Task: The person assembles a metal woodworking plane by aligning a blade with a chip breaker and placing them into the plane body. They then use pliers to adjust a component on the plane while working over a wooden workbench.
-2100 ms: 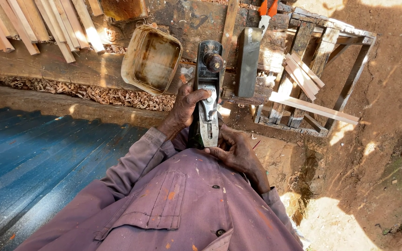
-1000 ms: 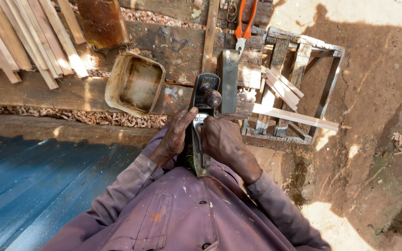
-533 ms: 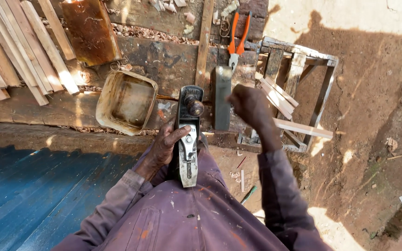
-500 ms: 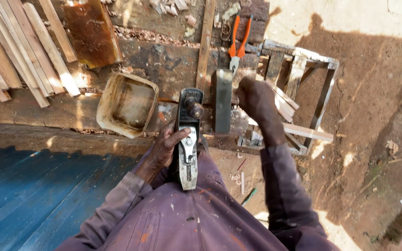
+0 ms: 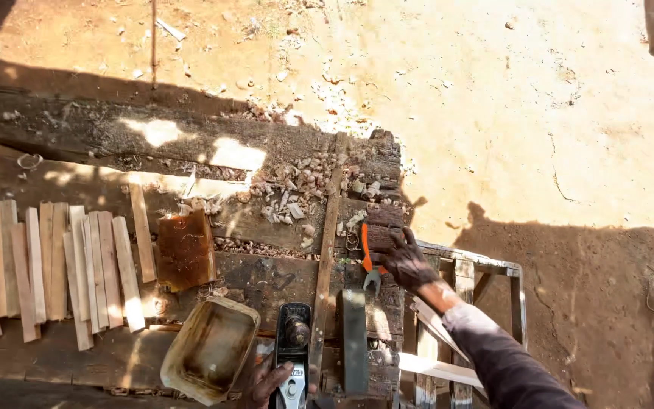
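Your right hand [image 5: 405, 261] spreads open over the orange-handled pliers [image 5: 370, 266] on the workbench [image 5: 100, 132], gripping nothing yet, while your left hand [image 5: 266, 382] clasps the hand plane [image 5: 294, 356], steadying it.

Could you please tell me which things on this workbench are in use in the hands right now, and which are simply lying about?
In hand:
- plane, gripped by the left hand
- orange pliers, under the right hand

Lying about:
- wooden slats
- worn tub
- rusty sheet
- grey bar
- wood shavings
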